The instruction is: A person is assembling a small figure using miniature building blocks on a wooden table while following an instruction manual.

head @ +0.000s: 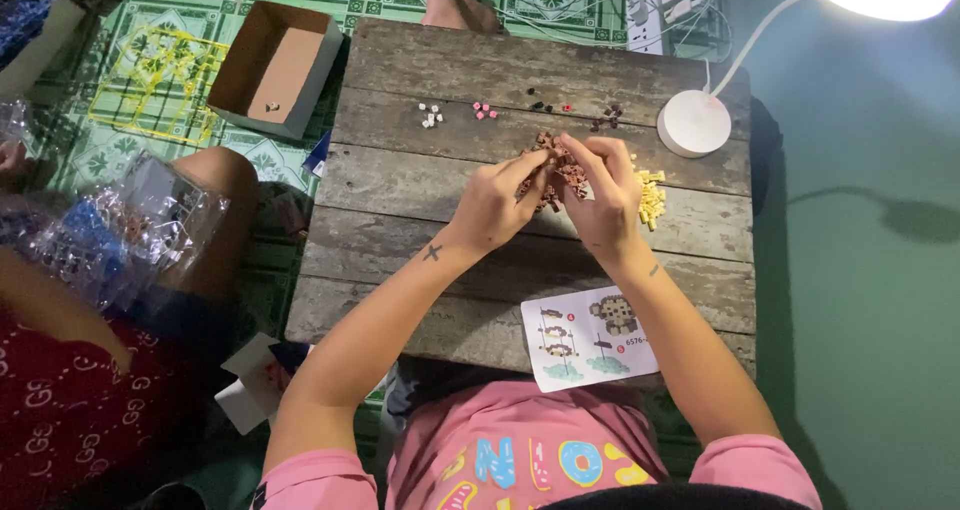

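Note:
My left hand point(497, 198) and my right hand point(603, 192) meet above the middle of a weathered wooden table point(420, 170). Between the fingers of both hands is a small brown build of tiny bricks point(556, 166), held just above a loose pile of brown bricks, mostly hidden by the hands. A heap of pale yellow bricks point(651, 194) lies just right of my right hand. A printed instruction sheet point(588, 337) rests at the near edge of the table.
Small groups of white point(431, 116), pink point(484, 111) and dark bricks point(606, 118) lie along the far side. A white lamp base point(694, 123) stands at the far right. An open cardboard box point(276, 68) sits on the floor left. Another person's knee point(215, 185) and plastic bags point(120, 225) are at left.

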